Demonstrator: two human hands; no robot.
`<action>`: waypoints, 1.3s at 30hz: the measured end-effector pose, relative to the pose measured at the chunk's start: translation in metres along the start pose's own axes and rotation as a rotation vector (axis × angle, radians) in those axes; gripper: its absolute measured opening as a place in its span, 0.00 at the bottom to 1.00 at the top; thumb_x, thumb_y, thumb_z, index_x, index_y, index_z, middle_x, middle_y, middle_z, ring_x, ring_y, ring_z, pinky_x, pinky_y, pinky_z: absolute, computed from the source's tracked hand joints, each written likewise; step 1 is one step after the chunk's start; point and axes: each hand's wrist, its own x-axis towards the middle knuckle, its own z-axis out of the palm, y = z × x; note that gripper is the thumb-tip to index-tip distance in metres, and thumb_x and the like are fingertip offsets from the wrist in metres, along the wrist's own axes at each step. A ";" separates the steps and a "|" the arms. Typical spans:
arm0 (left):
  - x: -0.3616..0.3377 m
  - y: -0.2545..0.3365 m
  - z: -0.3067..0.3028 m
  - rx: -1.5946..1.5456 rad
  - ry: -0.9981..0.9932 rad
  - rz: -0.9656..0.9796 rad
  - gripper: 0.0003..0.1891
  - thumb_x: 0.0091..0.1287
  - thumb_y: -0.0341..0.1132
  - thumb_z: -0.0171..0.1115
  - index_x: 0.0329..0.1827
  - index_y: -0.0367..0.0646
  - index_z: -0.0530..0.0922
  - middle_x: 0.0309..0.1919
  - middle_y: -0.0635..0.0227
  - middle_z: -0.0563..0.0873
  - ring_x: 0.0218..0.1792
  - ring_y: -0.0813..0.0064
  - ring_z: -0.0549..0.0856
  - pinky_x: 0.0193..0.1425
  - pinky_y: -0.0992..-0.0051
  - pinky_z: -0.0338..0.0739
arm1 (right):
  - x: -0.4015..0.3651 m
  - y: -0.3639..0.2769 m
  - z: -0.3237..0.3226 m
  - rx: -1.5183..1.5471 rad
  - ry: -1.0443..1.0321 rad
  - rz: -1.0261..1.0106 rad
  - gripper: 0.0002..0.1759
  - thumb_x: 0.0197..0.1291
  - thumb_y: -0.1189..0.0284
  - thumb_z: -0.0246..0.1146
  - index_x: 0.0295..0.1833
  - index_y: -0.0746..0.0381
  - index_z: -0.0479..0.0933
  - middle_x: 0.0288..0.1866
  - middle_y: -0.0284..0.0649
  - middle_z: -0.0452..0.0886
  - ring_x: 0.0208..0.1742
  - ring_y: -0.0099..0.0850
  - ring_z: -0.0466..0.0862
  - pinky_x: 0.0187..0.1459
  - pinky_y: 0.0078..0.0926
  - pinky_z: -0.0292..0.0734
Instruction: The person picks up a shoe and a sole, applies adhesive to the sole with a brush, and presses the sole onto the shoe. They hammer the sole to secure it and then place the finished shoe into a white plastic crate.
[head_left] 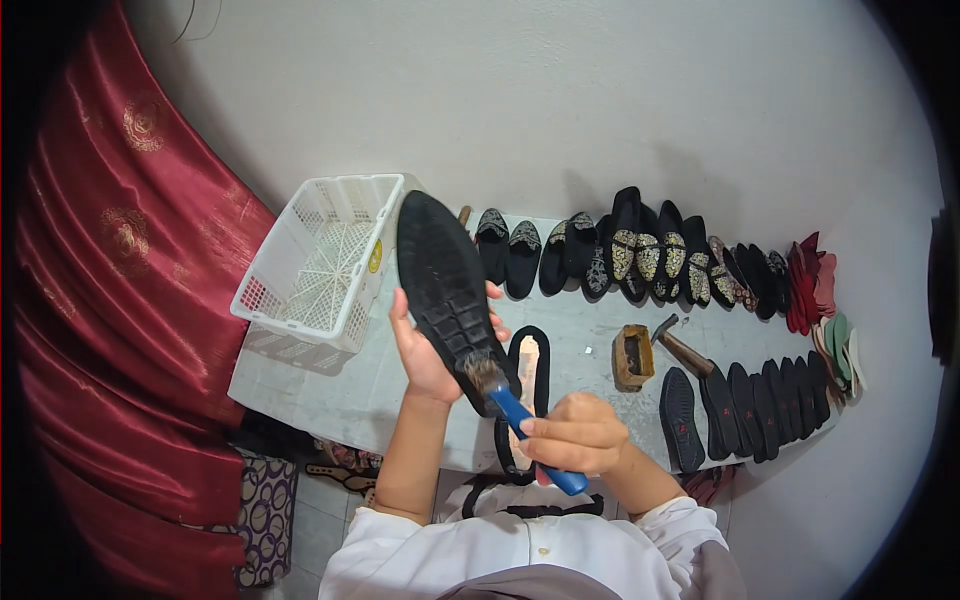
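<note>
My left hand (pixel 428 365) grips a black shoe sole (pixel 435 260) around its middle, holding it tilted up above the table with its inner face toward me. In my right hand (pixel 580 435) is a paintbrush (pixel 515 410) with a blue handle. Its bristles touch the lower end of the sole. Behind my hands, a black shoe upper with a pale insole (pixel 530 362) lies on the table, partly hidden by the brush and sole. A small yellowish-brown container (pixel 632 358) stands to the right of my right hand.
A white plastic basket (pixel 345 205) sits at the table's left. Finished-looking slip-on shoes (pixel 625 250) line the back. A hammer (pixel 688 352) lies beside several black soles (pixel 742 405) on the right. Red and green pieces (pixel 838 340) lie at the right end. A red curtain (pixel 130 250) hangs left.
</note>
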 end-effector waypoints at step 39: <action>-0.012 -0.022 -0.008 0.170 0.061 -0.126 0.42 0.65 0.67 0.27 0.60 0.36 0.67 0.50 0.50 0.79 0.37 0.71 0.82 0.42 0.73 0.79 | 0.040 0.035 -0.017 0.084 0.077 0.161 0.13 0.35 0.82 0.64 0.34 0.68 0.78 0.28 0.41 0.80 0.23 0.31 0.79 0.23 0.25 0.69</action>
